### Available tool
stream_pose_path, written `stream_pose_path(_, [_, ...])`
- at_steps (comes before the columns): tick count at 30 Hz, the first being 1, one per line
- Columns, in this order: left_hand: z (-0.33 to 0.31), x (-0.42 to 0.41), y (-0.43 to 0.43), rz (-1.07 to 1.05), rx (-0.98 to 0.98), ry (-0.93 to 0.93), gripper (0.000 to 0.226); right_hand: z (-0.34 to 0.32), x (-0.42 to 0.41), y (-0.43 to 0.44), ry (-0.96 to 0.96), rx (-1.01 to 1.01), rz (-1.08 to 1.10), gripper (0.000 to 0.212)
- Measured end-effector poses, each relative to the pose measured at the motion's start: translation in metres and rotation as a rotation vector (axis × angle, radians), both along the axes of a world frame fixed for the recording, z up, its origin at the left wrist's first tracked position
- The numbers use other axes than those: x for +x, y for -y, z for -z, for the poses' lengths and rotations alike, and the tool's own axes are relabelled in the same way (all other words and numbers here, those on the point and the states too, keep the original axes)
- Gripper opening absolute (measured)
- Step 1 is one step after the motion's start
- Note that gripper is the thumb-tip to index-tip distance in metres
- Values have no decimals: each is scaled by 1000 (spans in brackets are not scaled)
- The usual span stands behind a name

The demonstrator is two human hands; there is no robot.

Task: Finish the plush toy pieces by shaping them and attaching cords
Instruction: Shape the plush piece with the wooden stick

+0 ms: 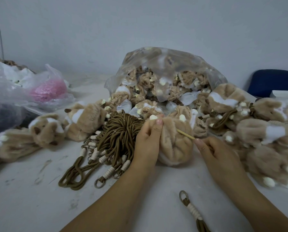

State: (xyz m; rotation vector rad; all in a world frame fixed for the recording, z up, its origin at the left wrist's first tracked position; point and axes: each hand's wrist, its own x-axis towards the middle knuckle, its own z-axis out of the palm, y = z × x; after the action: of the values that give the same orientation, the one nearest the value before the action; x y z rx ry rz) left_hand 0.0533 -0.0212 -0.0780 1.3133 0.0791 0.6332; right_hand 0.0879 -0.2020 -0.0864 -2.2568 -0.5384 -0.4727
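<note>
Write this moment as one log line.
left hand: grips plush piece | right hand: pinches stick, tip on plush piece | loose cord: on table

Bare forearms (106,203), left hand (146,141), right hand (218,153), short nails painted pale glossy pink

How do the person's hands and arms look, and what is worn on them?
Both forearms are bare, no sleeves in view. The left hand and right hand wear no visible gloves, rings or watch. The visible nails look glossy, perhaps polished pale pink.
</note>
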Motion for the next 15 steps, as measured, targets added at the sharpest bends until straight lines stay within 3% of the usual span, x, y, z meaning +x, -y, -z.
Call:
stream_pose_path(6, [-1, 0, 0, -53, 17, 15, 43, 0, 2, -3, -19, -8, -22, 35])
stream_pose_path(15, [-2, 0, -2, -55, -32, -68, 40, -3, 8, 2, 23, -54, -79, 31])
